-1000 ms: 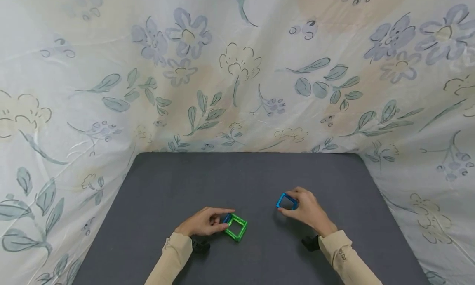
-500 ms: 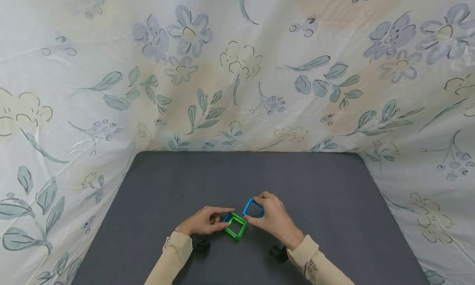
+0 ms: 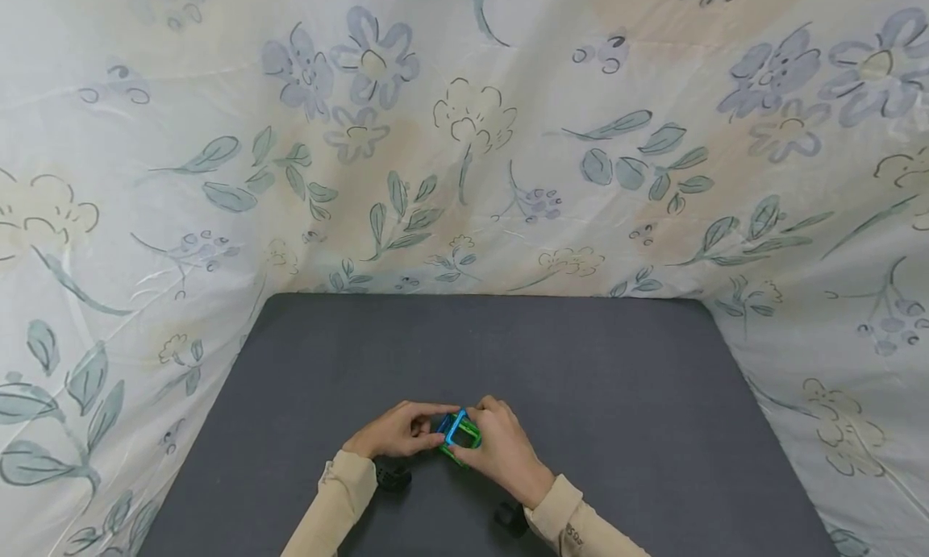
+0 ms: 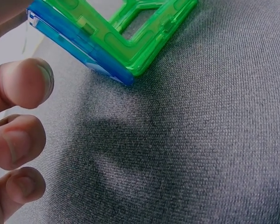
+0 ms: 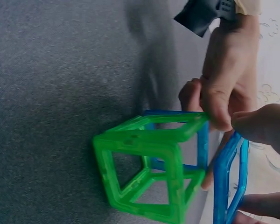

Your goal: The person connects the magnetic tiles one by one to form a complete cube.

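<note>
A cube-shaped frame of green magnetic tiles (image 5: 175,175) with one blue side (image 4: 84,44) stands on the dark cloth. My left hand (image 3: 397,430) holds it at the blue side, thumb and index finger at its edges, with the other fingers curled free below in the left wrist view. My right hand (image 3: 501,448) pinches a separate blue square magnetic tile (image 5: 220,186) by opposite edges. In the head view this tile overlaps the green frame's top; in the right wrist view it is tilted, close over the open top, near my left thumb (image 5: 219,109).
A dark grey cloth-covered table (image 3: 617,363) stretches around the hands. Floral fabric (image 3: 464,138) hangs behind and at both sides. Black wrist devices (image 3: 393,478) sit under both wrists.
My right hand has carried the blue tile leftward from the right of the table to the top of the green frame. The left hand and the frame have stayed in place.
</note>
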Demonstrator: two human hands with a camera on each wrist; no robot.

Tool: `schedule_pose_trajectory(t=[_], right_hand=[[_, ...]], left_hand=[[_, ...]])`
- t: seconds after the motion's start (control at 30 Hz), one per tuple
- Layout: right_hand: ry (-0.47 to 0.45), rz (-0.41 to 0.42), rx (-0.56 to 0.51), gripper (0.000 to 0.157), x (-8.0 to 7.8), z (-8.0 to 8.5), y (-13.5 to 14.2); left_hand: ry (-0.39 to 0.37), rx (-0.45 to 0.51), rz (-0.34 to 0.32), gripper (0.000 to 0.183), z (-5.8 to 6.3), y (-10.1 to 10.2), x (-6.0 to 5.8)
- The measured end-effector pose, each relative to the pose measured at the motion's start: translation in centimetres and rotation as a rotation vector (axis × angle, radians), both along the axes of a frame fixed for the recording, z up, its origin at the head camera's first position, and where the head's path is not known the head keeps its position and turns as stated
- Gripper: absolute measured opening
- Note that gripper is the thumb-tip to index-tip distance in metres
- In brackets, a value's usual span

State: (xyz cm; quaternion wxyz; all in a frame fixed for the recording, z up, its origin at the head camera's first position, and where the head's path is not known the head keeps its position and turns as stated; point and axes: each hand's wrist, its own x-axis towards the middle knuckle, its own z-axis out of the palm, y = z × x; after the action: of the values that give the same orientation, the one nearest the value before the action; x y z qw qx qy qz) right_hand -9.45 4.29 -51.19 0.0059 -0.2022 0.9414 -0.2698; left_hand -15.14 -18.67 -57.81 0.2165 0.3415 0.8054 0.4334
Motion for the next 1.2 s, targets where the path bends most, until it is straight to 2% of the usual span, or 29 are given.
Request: schedule_pose_trajectory(t=[0.3, 0.63, 0.9, 1.03, 1.2], right_hand=[[0.004, 0.003, 0.068, 0.056, -0.1, -0.9, -0.4], [0.061, 0.038, 0.063, 0.058, -0.3, -2.5, -0.5], [-0.058, 0.024, -0.037, 0.074, -0.2, -2.7, 0.2], [-0.095, 0.014, -0.068, 0.07, -0.3, -2.8, 0.5], [-0.099, 0.005, -0.08, 0.067, -0.4, -3.1, 0.5]], left_hand=[[-0.008, -0.007, 0.004, 0.055, -0.2, -0.2, 0.0], [-0.025, -0.012, 0.026, 0.062, 0.0, -0.1, 0.1], [-0.034, -0.031, 0.044, 0.059, 0.0, -0.2, 0.1], [-0.025, -0.035, 0.04, 0.058, 0.1, -0.2, 0.0], [-0.022, -0.04, 0.037, 0.057, 0.3, -0.2, 0.0]])
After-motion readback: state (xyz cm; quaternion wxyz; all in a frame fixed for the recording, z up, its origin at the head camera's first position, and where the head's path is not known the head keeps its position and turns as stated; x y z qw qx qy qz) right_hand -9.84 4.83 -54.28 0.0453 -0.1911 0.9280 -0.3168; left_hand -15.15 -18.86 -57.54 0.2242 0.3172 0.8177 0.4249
